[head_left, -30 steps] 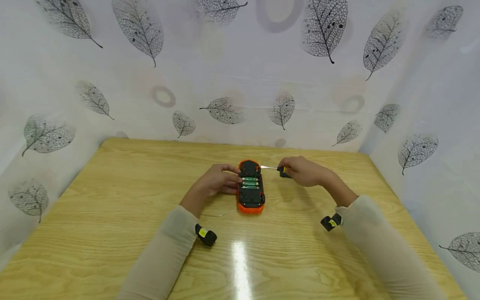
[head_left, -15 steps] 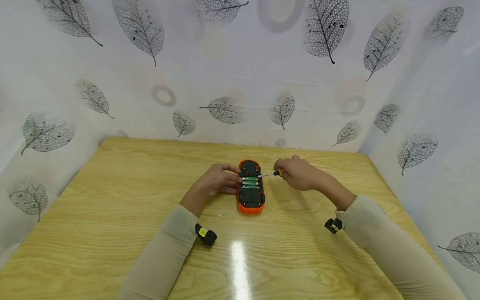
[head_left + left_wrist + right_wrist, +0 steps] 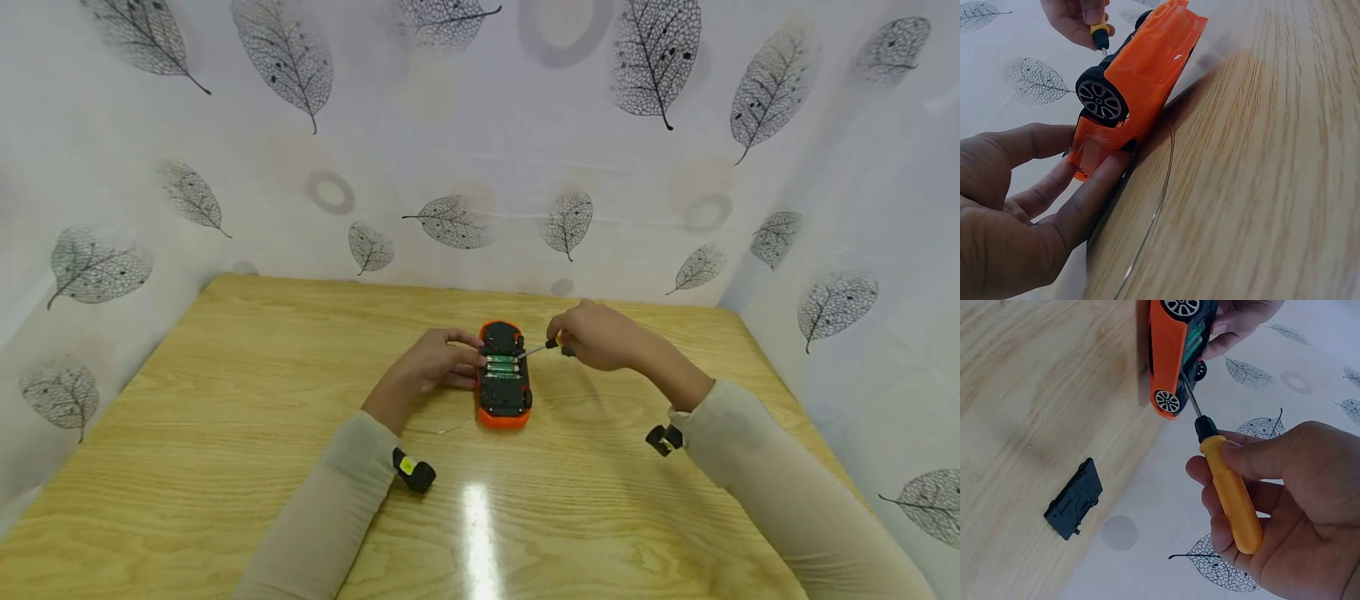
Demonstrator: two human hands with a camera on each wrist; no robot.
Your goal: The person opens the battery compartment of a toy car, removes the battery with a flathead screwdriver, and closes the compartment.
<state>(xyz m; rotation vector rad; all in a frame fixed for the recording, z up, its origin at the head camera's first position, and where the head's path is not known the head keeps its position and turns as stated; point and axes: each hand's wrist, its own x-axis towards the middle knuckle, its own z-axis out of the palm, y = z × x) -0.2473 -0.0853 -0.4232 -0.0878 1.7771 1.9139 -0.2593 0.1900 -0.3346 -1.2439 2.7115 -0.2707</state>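
White cloth (image 3: 480,108), printed with dark leaves (image 3: 653,58), is covering the back and both sides; a wood-grained table (image 3: 225,500) is spreading below it, a streak of light (image 3: 477,533) gleaming on its near part; a beige left sleeve (image 3: 315,517) and a matching right sleeve (image 3: 795,492) are reaching in over it; the left hand (image 3: 438,358) is holding a toy car, its fingers clamping the car's left side; the right hand (image 3: 1291,500) is gripping a screwdriver, thumb and fingers wrapping its handle.

The orange car (image 3: 1150,62) is lying upside down on the table between the two hands, its black underside facing up; a screwdriver (image 3: 1232,500), yellow and black with a metal shaft, is slanting in from the right, its tip reaching the edge of the open battery slot; whether the tip is touching a battery I cannot tell; wheels (image 3: 1100,100) with silver spokes are showing on the car's flanks; small black cameras (image 3: 415,473) are sitting at both cuffs; a black cover (image 3: 1075,500) is lying on the table near the right hand, apart from the car; three green batteries (image 3: 502,367) are resting side by side in the slot; a thin wire (image 3: 1160,203) is curving over the table beside the car's left side.
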